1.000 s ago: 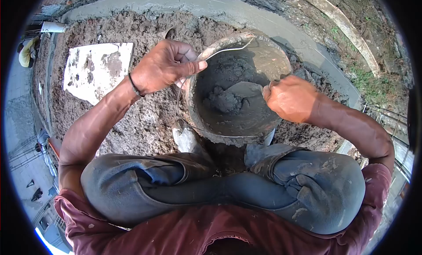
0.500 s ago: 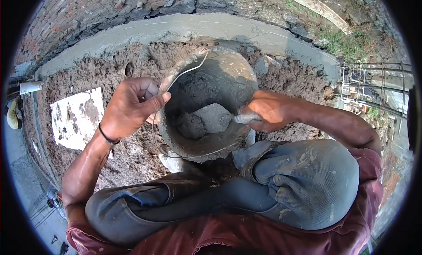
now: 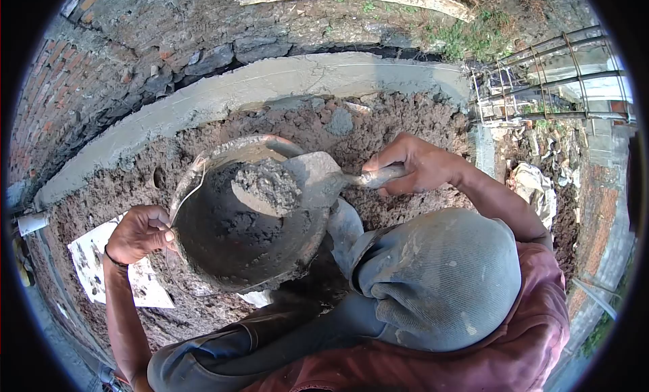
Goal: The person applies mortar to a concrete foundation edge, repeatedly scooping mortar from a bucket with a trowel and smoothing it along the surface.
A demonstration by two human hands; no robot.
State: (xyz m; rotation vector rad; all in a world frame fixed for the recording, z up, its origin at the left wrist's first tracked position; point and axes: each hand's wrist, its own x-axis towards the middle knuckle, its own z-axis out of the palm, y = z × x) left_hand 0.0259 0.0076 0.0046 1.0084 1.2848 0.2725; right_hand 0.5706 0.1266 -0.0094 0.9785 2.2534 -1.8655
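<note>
My left hand [image 3: 140,234] grips the left rim of a mortar-crusted bucket [image 3: 287,251], thumb over the edge. The bucket's thin wire handle [image 3: 191,187] runs along that rim, close to my fingers. In my right hand [image 3: 420,163], closed round the grip, is a trowel [image 3: 316,174]. Its blade reaches over the bucket's right rim. A lump of wet grey mortar [image 3: 270,188] sits at the blade's far end, above the bucket's opening. More mortar [image 3: 236,231] lies inside the bucket, partly in shadow.
A smooth cement ledge [image 3: 270,81] curves behind the bucket, with rough brown soil [image 3: 365,131] in front. A white stained board [image 3: 91,263] lies at left. Steel rebar [image 3: 554,77] stands at upper right, above a crumpled pale sack [image 3: 531,186]. My knees [image 3: 439,284] are close to the bucket.
My right hand has raised the trowel out of the bucket's depth with mortar on it. The bucket appears lower and further left in view, tilted, with my left hand still on its rim.
</note>
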